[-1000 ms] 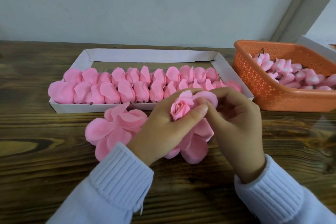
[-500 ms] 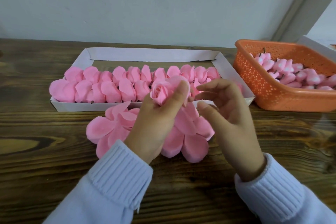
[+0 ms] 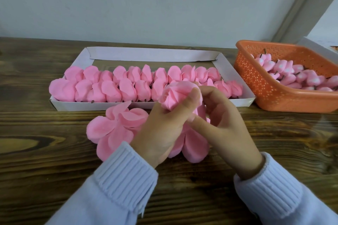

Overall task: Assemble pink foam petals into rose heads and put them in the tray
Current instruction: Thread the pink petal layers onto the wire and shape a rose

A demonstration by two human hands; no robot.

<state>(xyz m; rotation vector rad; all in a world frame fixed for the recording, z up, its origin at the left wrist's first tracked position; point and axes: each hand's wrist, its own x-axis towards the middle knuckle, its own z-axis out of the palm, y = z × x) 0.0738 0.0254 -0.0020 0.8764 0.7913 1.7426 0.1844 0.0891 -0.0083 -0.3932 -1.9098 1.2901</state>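
Observation:
My left hand (image 3: 164, 124) grips a pink foam rose head (image 3: 174, 95), its fingers wrapped around the rolled petals, with the bud's centre facing left and up. Loose outer petals (image 3: 195, 144) of the same piece hang down onto the table below both hands. My right hand (image 3: 223, 120) pinches the rose from the right side, thumb under and fingers curled over a petal. Behind the hands lies the white cardboard tray (image 3: 151, 54), holding two rows of finished pink rose heads (image 3: 113, 86).
A flat stack of pink petal pieces (image 3: 117, 128) lies on the wooden table (image 3: 36, 151) left of my left hand. An orange perforated basket (image 3: 259, 82) of pink buds (image 3: 292, 76) stands at the right. A grey wall rises behind the table.
The left hand moved left with the rose and came back toward the middle. The right hand, which had let go and opened, now pinches the rose again from the right.

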